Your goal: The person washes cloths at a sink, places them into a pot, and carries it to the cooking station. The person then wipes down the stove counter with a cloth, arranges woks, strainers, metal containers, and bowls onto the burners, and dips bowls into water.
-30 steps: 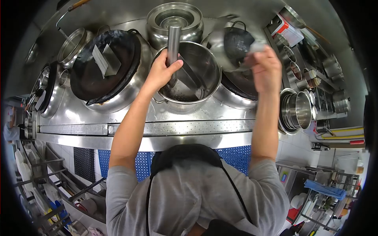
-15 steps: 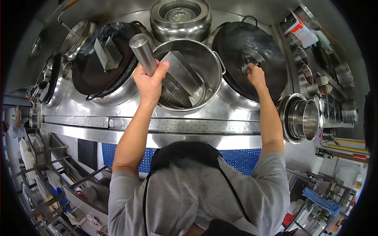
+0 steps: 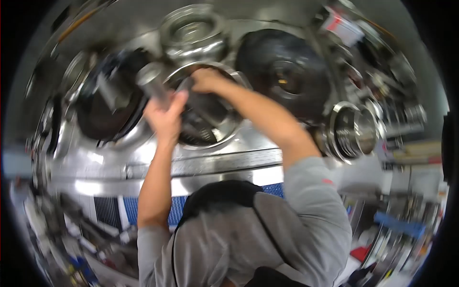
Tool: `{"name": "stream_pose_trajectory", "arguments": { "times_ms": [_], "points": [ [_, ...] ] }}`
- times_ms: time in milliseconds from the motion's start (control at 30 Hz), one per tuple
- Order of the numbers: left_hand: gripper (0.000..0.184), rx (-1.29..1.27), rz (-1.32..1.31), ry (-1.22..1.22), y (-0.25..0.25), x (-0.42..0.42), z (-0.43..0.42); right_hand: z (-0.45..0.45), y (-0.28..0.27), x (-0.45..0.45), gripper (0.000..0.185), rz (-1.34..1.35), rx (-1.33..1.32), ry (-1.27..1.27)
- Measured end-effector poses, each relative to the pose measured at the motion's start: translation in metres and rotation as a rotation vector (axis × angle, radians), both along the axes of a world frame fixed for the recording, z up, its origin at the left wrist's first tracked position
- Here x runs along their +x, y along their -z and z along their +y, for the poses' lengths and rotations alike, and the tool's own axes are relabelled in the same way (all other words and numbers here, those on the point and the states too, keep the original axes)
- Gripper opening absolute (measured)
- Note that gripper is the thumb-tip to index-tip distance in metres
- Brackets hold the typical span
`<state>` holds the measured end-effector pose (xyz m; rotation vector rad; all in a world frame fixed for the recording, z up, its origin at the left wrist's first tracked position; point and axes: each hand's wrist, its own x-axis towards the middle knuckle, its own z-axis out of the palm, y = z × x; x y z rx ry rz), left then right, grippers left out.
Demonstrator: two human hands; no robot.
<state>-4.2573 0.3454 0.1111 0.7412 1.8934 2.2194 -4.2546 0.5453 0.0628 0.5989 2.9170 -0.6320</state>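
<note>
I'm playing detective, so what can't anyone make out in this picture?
All in the head view:
What the right hand touches: motion blur hides it.
Lower part of the handle: behind the left hand.
Bottom of the pot: mostly covered by metal tools inside.
Whether the box has writing: blurred and too small.

A person [image 3: 306,229] wears a grey short-sleeved shirt [image 3: 220,244] with a small red mark [image 3: 328,181], blurred, on the right sleeve [image 3: 303,179]. A black garment [image 3: 220,197] shows in front, thin black straps [image 3: 267,227] crossing the shirt; the left hand [image 3: 165,117] and right hand [image 3: 205,80] are bare, as are both forearms [image 3: 155,191].
</note>
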Motion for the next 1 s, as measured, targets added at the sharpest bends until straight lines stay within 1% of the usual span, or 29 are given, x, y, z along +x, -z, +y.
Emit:
{"name": "stream_pose_trajectory", "arguments": {
  "times_ms": [33,67,133,200,233,267,300,333,367,400,433,467,500,533,567,600,633,667,700,733,767,800,833,867,900,933,967,1000],
  "points": [
    [0.025,0.040,-0.010,0.030,-0.005,0.005,0.004,0.002,0.016,-0.009,0.029,0.064,-0.005,0.084],
    [0.024,0.065,-0.018,0.041,-0.015,0.008,0.003,0.001,0.020,-0.008,0.029,0.188,0.014,0.015],
    [0.021,0.140,0.034,0.107,-0.035,0.007,0.001,-0.013,-0.018,0.011,0.031,0.202,-0.059,-0.089],
    [0.016,0.176,0.119,0.103,-0.066,0.005,-0.004,-0.013,-0.025,0.022,0.035,0.391,-0.024,-0.107],
    [0.014,0.201,0.151,0.105,-0.087,0.004,-0.006,-0.012,-0.046,0.032,0.031,0.458,0.046,-0.081],
    [0.012,0.222,0.180,0.104,-0.110,0.002,-0.010,-0.011,-0.083,0.049,0.029,0.467,0.040,-0.010],
    [0.012,0.268,0.237,0.132,-0.133,-0.002,-0.014,-0.005,-0.122,0.073,0.029,0.543,-0.044,0.026],
    [0.012,0.316,0.296,0.164,-0.156,-0.007,-0.017,0.006,-0.148,0.091,0.029,0.639,0.073,0.053],
    [0.010,0.340,0.334,0.179,-0.178,-0.014,-0.020,0.021,-0.166,0.106,0.031,0.773,0.064,0.113],
    [0.009,0.368,0.376,0.193,-0.197,-0.020,-0.022,0.031,-0.194,0.131,0.033,0.818,-0.059,0.166],
    [0.007,0.427,0.381,0.294,-0.213,-0.025,-0.019,0.037,-0.216,0.158,0.031,0.829,-0.183,0.273],
    [0.006,0.487,0.388,0.395,-0.227,-0.030,-0.013,0.059,-0.214,0.170,0.027,1.062,-0.315,0.271],
    [0.005,0.543,0.394,0.494,-0.236,-0.032,-0.005,0.050,-0.245,0.197,0.026,1.073,-0.396,0.312],
    [0.005,0.537,0.470,0.456,-0.240,-0.033,0.007,0.069,-0.238,0.210,0.022,1.236,-0.512,0.234],
    [0.005,0.532,0.549,0.417,-0.245,-0.033,0.021,0.081,-0.236,0.220,0.027,1.357,-0.551,0.263],
    [0.007,0.535,0.672,0.290,-0.245,-0.016,0.043,0.091,-0.229,0.226,0.027,1.465,-0.610,0.262],
    [0.007,0.515,0.664,0.280,-0.244,-0.001,0.063,0.112,-0.213,0.232,0.026,1.461,-0.444,0.386],
    [0.010,0.500,0.753,0.402,-0.241,0.001,0.087,0.133,-0.192,0.235,0.026,1.449,-0.277,0.510],
    [0.010,0.429,0.871,0.364,-0.234,0.005,0.112,0.147,-0.176,0.236,0.021,1.386,-0.049,0.548],
    [0.010,0.362,0.936,0.399,-0.226,0.013,0.132,0.161,-0.159,0.235,0.018,1.315,0.179,0.587],
    [0.010,0.368,0.919,0.502,-0.215,0.023,0.155,0.177,-0.135,0.226,0.018,1.378,0.323,0.601],
    [0.016,0.232,1.020,0.490,-0.201,0.019,0.176,0.180,-0.120,0.222,0.018,1.312,0.382,0.659],
    [0.025,0.291,1.202,0.465,-0.199,0.041,0.194,0.183,-0.106,0.217,0.018,1.345,0.355,0.683],
    [0.030,0.279,1.247,0.542,-0.195,0.054,0.207,0.189,-0.090,0.212,0.019,1.278,0.368,0.735],
    [0.030,0.300,1.355,0.571,-0.190,0.067,0.220,0.191,-0.074,0.209,0.020,1.250,0.355,0.759],
    [0.028,0.270,1.354,0.662,-0.177,0.073,0.234,0.188,-0.060,0.208,0.020,1.238,0.363,0.744],
    [0.034,0.249,1.424,0.714,-0.166,0.079,0.245,0.221,-0.010,0.188,0.025,1.484,0.433,0.601],
    [0.033,0.243,1.471,0.772,-0.155,0.086,0.253,0.216,0.012,0.189,0.034,1.482,0.134,0.541]
  ]
}}
